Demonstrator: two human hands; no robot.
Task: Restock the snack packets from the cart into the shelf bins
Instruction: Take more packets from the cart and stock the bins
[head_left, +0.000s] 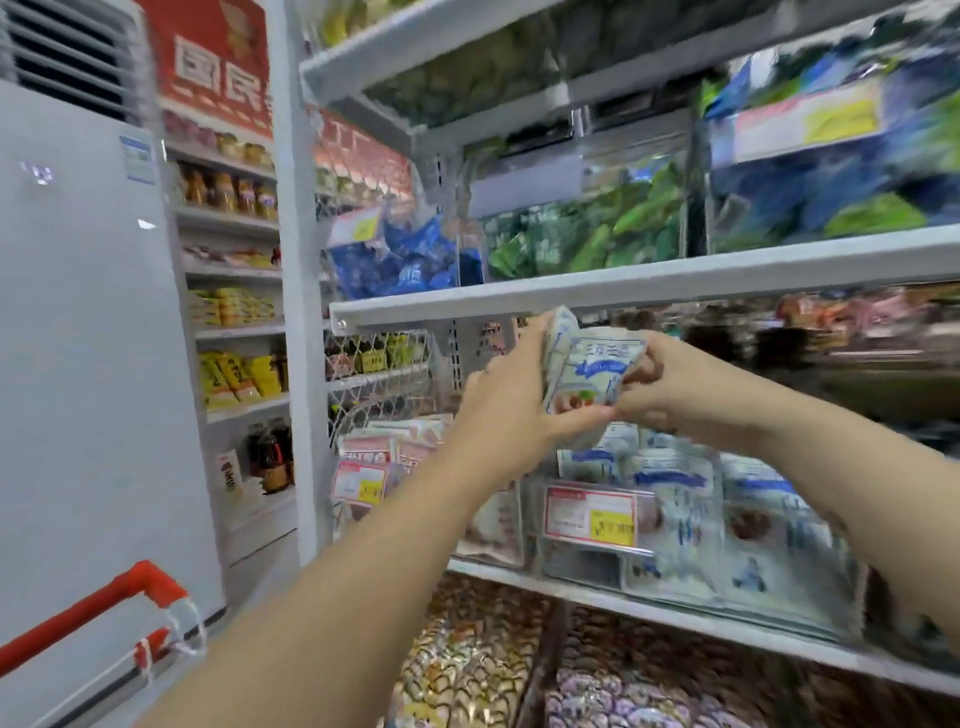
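Shelf edge (519, 300) hangs right over the action, leaving only a slim band of open room above the clear bin (582, 565). Left grip (511, 402) and right grip (660, 384) both curl round a small stack of white-and-blue snack packets (587, 364), held just over that bin, which is crowded with matching packets. Price tag (592, 512) fronts the bin; red cart handle (130, 582) shows low left.

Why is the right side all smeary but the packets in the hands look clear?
Head view: the camera was moving, so motion blur smears the bins on the right. The packets gripped by the left hand and right hand look fairly sharp. The wide lens makes the shelf edge slant. The light is even, with no strong glare.
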